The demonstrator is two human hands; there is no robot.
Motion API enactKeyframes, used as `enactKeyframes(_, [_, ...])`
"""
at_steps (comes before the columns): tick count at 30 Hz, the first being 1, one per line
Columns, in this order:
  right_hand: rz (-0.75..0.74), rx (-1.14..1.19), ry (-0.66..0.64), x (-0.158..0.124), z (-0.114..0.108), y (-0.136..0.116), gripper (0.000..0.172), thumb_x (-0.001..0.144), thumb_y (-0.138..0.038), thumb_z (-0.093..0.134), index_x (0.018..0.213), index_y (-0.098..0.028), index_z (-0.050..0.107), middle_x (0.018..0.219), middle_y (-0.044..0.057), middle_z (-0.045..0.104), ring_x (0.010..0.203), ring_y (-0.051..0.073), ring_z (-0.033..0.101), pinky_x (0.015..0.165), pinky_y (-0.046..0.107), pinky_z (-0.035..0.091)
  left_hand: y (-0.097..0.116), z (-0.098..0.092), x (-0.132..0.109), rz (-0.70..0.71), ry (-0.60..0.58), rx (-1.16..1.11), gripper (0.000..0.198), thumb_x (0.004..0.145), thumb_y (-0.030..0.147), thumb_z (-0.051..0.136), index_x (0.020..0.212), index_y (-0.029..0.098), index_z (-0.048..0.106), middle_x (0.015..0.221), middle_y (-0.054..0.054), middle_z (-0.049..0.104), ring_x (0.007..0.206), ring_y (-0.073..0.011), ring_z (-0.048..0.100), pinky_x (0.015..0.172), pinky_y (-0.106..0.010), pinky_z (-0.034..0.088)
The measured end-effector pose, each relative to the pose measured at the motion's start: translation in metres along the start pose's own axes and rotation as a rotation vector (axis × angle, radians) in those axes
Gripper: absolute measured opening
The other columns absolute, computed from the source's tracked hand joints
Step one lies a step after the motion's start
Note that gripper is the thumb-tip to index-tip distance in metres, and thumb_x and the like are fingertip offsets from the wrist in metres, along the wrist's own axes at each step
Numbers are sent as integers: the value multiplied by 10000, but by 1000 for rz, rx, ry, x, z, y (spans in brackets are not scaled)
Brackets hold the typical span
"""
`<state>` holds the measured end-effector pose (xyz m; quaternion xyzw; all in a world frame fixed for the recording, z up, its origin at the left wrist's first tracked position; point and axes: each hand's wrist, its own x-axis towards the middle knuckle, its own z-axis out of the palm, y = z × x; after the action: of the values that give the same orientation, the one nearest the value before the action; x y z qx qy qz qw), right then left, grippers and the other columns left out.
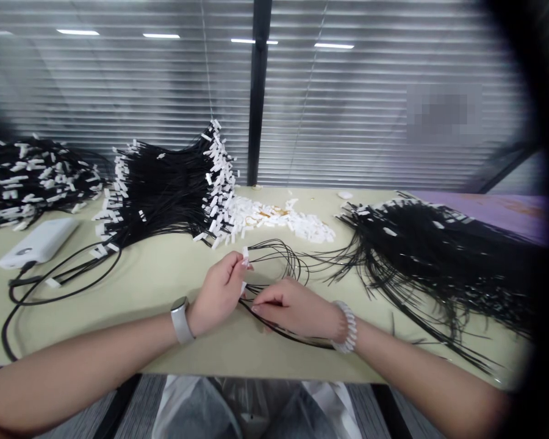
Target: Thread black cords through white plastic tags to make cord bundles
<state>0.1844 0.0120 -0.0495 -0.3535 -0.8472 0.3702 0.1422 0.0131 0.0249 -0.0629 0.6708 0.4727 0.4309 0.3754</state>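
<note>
My left hand (216,294), with a watch at the wrist, is closed on a white connector (246,253) that shows above the thumb. A second white piece peeks out lower, by the fingers. Thin black wires (283,249) run from these connectors and loop to the right. Just right of it, my right hand (298,308) pinches black wires close to the connectors, its fingertips partly hidden. More of the wires pass under this hand toward the coiled band at its wrist. Both hands are over the pale table (174,356), almost touching.
Behind my hands lies a heap of white connectors (308,227). Left of it stands a stack of black cables with white ends (165,189), and another pile (36,180) beyond. A white power bank (43,241) has a cable attached. Loose black wires (430,256) spread at right.
</note>
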Motion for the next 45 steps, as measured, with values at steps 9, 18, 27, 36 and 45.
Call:
enactKeyframes(9, [47,80,19,0,3,3,380,894,-322,378,653,-137,607,548,-19,565,432,41,391,434,169,270,-1,0,-1,-4,-12,8,285,892,407,339,812,176,485,537,48,378,470,-91,417,480,-204,384])
enactKeyframes(18, [20,53,18,2,3,3,358,876,-310,404,607,-137,565,531,-36,535,435,35,362,443,164,274,0,-2,-1,-4,-28,35,295,901,410,326,824,172,484,541,52,367,466,-78,394,459,-187,331])
enactKeyframes(27, [-2,8,56,3,5,4,364,880,-311,402,597,-136,551,531,-33,531,448,38,375,467,171,279,-1,-1,-1,-12,-31,13,285,899,401,332,819,172,481,534,52,359,462,-76,373,445,-177,347])
enactKeyframes(36, [-68,-284,248,5,17,3,259,840,-194,420,647,-158,589,521,-39,539,456,37,393,507,195,266,-4,-1,3,-16,10,-13,298,890,419,340,826,170,493,580,35,412,476,-91,424,464,-208,448])
enactKeyframes(45, [-45,-485,321,1,9,3,144,707,-153,500,644,-190,624,577,-21,597,539,74,470,568,221,301,-6,-2,7,-79,49,-48,329,877,460,352,838,172,506,550,43,390,424,-84,412,431,-203,422])
